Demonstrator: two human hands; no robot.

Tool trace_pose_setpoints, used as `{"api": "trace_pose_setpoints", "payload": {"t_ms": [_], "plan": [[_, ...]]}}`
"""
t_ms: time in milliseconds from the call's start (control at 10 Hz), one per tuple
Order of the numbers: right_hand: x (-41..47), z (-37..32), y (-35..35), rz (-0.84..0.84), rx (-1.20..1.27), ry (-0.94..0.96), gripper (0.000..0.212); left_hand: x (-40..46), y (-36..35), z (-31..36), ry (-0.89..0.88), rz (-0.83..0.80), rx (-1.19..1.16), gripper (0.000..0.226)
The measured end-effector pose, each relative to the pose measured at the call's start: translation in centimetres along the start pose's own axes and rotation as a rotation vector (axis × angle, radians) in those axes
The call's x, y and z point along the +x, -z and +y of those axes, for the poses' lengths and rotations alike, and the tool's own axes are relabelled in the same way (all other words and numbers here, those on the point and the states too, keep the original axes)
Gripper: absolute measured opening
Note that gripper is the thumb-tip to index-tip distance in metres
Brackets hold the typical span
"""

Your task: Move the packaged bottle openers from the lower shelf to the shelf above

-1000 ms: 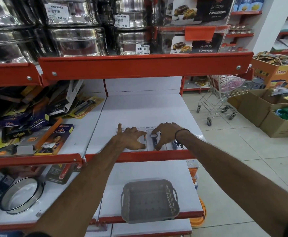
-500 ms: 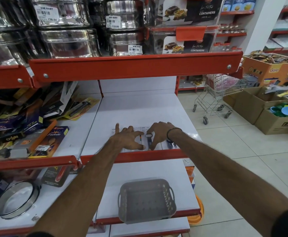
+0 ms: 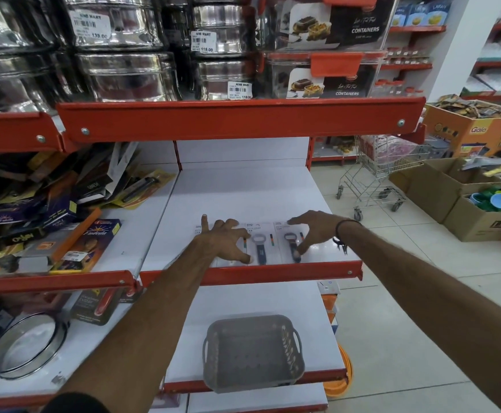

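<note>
Flat white cards with packaged bottle openers lie side by side near the front edge of the upper white shelf (image 3: 243, 192). One opener with a dark handle (image 3: 259, 245) shows between my hands, a second one (image 3: 292, 245) lies to its right. My left hand (image 3: 225, 239) rests spread on the leftmost card, covering most of it. My right hand (image 3: 313, 231) hovers with spread fingers over the right card, fingertips at the opener. Neither hand grips anything. On the lower shelf (image 3: 243, 302) stands a grey plastic basket (image 3: 250, 351).
Steel tins (image 3: 124, 73) and container boxes (image 3: 329, 73) fill the top shelf. Dark packaged goods (image 3: 49, 210) pile up on the left bay. A shopping trolley (image 3: 377, 174) and cardboard boxes (image 3: 457, 201) stand on the tiled floor at right.
My hands have drawn apart, uncovering the two opener cards between them. The right hand has lifted and opened wider.
</note>
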State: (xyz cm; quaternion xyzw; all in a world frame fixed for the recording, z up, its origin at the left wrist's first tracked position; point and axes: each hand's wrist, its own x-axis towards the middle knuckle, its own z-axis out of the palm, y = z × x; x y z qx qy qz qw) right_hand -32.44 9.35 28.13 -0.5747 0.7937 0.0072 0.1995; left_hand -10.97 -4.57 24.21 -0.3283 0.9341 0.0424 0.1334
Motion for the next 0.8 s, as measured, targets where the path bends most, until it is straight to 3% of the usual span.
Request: {"api": "trace_pose_setpoints", "payload": {"t_ms": [200,600,800], "plan": [[0.3,1.1,-1.3,-0.046,0.083,0.004,0.085,0.9,0.0,-0.3,-0.025,-0.045,-0.122,0.081],[1.3,0.7,-1.2,-0.065,0.046,0.029,0.084,1.6,0.7,0.4,-0.038,-0.039,-0.048,0.082],[0.5,0.3,-0.5,0.062,0.112,0.045,0.075,0.3,0.2,-0.1,-0.049,0.040,-0.101,0.084]]}}
